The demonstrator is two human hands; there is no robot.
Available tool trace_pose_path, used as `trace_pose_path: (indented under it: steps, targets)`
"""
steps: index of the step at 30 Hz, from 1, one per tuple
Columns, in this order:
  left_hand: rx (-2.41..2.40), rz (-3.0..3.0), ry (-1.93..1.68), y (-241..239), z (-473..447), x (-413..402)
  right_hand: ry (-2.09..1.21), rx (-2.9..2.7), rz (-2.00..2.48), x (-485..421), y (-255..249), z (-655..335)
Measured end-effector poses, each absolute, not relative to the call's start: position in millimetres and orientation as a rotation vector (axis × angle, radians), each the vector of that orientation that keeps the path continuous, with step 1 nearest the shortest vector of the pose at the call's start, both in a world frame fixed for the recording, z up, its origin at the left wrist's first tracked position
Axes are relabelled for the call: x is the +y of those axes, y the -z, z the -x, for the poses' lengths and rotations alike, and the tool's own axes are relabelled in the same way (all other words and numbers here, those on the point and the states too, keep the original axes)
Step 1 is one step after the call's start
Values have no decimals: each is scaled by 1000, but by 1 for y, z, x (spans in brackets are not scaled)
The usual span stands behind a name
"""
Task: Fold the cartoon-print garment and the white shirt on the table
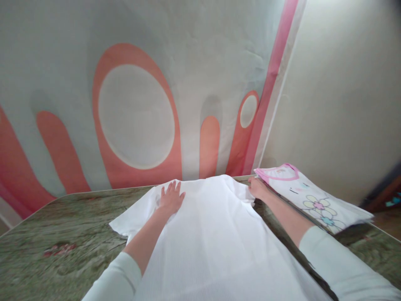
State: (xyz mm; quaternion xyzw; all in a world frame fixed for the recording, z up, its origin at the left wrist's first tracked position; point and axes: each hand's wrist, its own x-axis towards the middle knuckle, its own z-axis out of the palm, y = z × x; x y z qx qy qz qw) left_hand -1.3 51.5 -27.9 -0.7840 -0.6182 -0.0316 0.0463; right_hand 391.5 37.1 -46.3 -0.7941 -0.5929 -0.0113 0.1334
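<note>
A white short-sleeved T-shirt (200,238) lies spread on the table, its neck end towards the wall and its lower part running out of view at the bottom. My left hand (171,198) rests flat on the shirt near the left shoulder, fingers stretched and apart. At the outer edge of the right sleeve is my right hand (258,189), its fingers bent in and closed on the cloth there; the fingertips are partly hidden. The right sleeve looks crumpled, while the left one lies spread outwards.
A folded white shirt (300,190) with pink neck trim and printed flowers lies right of my right hand. The wood-patterned table (72,234) ends at a wall covering (188,54) with orange and pink shapes. A dark object (387,192) stands at the far right.
</note>
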Motion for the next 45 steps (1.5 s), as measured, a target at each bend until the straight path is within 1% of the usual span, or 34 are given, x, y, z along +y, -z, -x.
trace_pose_path:
  steps: [5,7,10,13,16,22,27,33,39,45]
  targets:
    - [-1590,2721,9,13,-65,8,3,-1737,2318,34,45,-393]
    - [-1407,2911,-33,12,-93,-11,39,-1729,2315,30,40,-393]
    - [-1279,3054,-33,17,-124,-33,125,-1729,2291,21,30,-390]
    - [-1268,3068,19,28,-138,-42,171,-1806,2221,11,22,-381]
    - [-1279,3036,88,40,-141,-43,130,-1983,2071,3,23,-361]
    - [-1252,3018,159,47,-138,-43,-67,-2306,1778,-12,49,-326]
    - [-1256,2987,167,45,-139,-47,-25,-2211,1799,-47,59,-342]
    - [-1263,3012,136,40,-137,-46,-111,-1956,1848,-79,56,-385]
    - [-1260,3049,-17,25,-161,-51,-73,-1967,1833,-73,51,-390]
    - [-1235,3034,140,41,-196,-68,-69,-2015,1817,-61,42,-374]
